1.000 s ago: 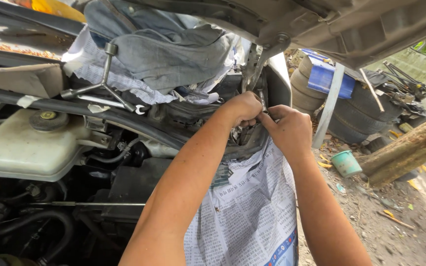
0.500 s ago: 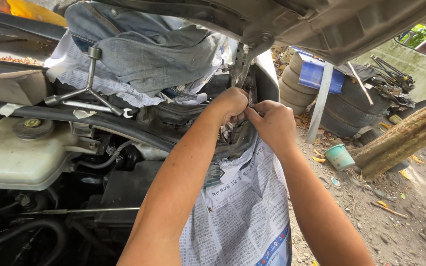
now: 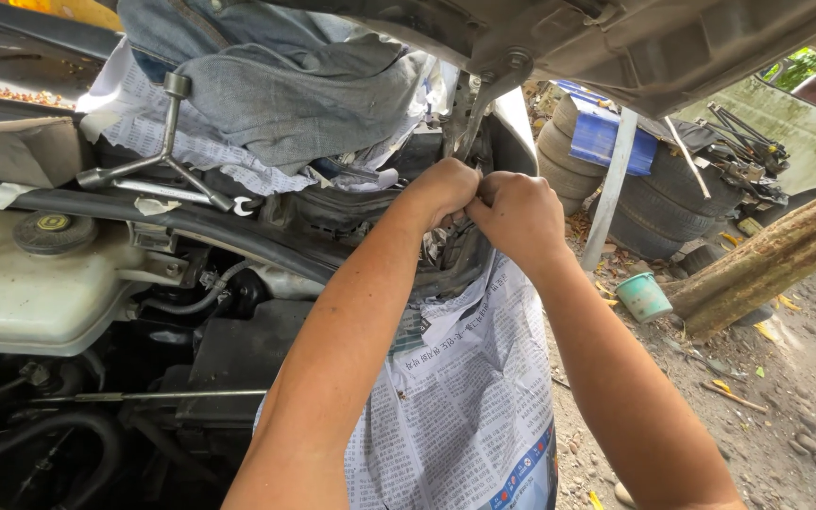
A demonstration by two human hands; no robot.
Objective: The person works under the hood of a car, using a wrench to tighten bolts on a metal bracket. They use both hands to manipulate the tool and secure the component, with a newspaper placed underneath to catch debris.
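My left hand (image 3: 443,188) and my right hand (image 3: 518,213) meet, fingers closed, at the top edge of a sheet of newspaper (image 3: 460,397). The sheet hangs down over the car's fender. Both hands pinch the crumpled paper where it meets the corner of the engine bay, just under the metal hood hinge (image 3: 485,94). My forearms cover much of the paper's upper part, and my fingertips are hidden behind the knuckles.
A three-armed wheel wrench (image 3: 158,170) and a spanner (image 3: 238,204) lie on the cowl beside grey cloth (image 3: 295,85) and more newspaper. A white fluid reservoir (image 3: 21,293) sits at left. Outside stand stacked tyres (image 3: 658,203), a teal pot (image 3: 642,296) and a log (image 3: 767,260).
My hands stay together at the same corner, working the paper's edge. The view has shifted slightly, so the engine bay sits a little further left.
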